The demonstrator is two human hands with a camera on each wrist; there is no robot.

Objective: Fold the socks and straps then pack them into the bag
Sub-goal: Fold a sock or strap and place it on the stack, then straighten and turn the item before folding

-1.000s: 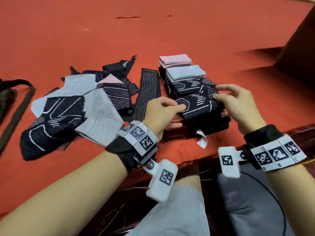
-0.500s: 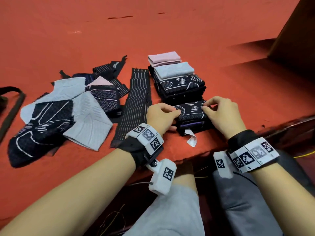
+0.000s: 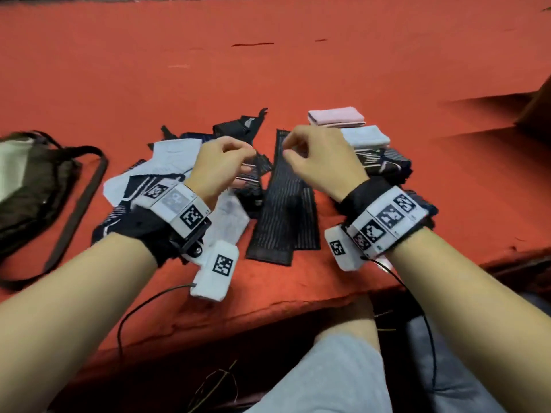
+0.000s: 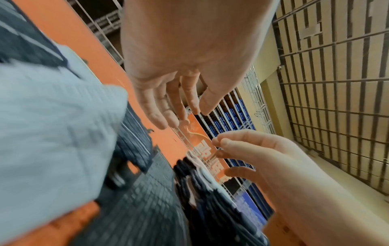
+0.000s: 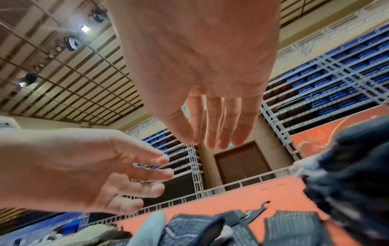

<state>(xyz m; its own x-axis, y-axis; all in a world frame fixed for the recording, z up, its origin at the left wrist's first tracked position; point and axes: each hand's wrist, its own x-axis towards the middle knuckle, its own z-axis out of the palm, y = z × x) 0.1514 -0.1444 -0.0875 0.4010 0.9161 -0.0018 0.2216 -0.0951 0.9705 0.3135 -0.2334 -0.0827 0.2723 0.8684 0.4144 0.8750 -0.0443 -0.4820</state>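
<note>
A long dark striped strap (image 3: 283, 210) lies flat on the red surface. Left of it is a heap of unfolded socks, with a white sock (image 3: 176, 153) on top. Right of it stands the row of folded socks: pink (image 3: 337, 116), light blue (image 3: 365, 137) and dark patterned (image 3: 384, 165). My left hand (image 3: 238, 153) hovers over the heap's right edge. My right hand (image 3: 295, 150) hovers over the strap's far end. Both hold nothing, with relaxed fingers, as the left wrist view of my left hand (image 4: 176, 106) and the right wrist view of my right hand (image 5: 210, 133) show.
A dark open bag (image 3: 29, 186) with a long shoulder strap (image 3: 80, 201) lies at the far left. The red surface (image 3: 268, 70) stretches bare behind the socks. Its front edge (image 3: 268, 305) runs just above my knees. A brown box corner (image 3: 536, 105) sits at the right.
Both hands let go of the folded dark sock at the near end of the row. They lifted and moved left, and now hang over the strap and the unfolded heap.
</note>
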